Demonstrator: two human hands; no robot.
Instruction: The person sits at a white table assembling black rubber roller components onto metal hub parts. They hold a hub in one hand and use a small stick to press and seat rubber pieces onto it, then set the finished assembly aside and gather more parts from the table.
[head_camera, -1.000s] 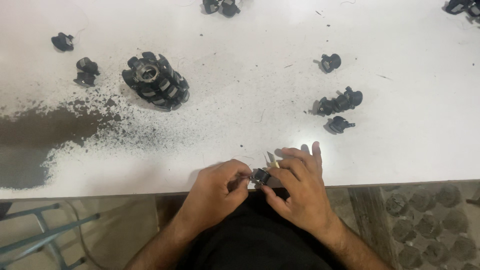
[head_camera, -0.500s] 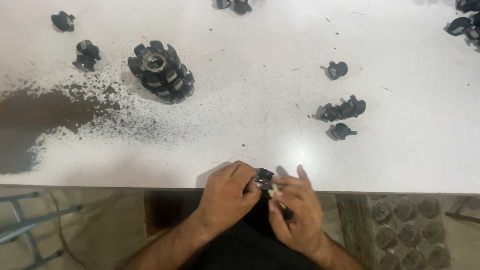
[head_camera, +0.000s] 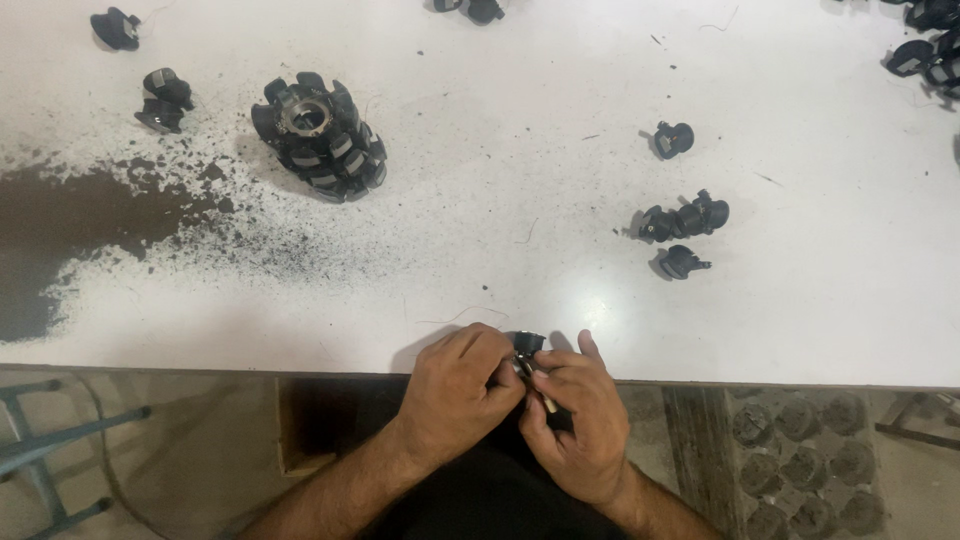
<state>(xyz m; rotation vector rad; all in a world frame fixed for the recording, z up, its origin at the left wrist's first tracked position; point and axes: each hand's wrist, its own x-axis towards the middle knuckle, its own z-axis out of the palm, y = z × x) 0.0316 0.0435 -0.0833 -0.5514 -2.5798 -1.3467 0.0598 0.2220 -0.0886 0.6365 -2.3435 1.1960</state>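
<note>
Right now both hands, left hand (head_camera: 462, 380) and right hand (head_camera: 572, 420), pinch one small black part (head_camera: 527, 345) at the table (head_camera: 500, 150) edge; a slipped grip could drop it off the edge, floorward.

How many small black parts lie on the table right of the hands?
4 apart from the far-right corner's cut-off cluster: one alone, two touching, one below.

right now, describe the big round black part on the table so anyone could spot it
On the white table, look just right of the dark powder patch at the left. The ring-shaped black part sits there; unlike the small black pieces around, it is large, with a metal-rimmed hole.
</note>
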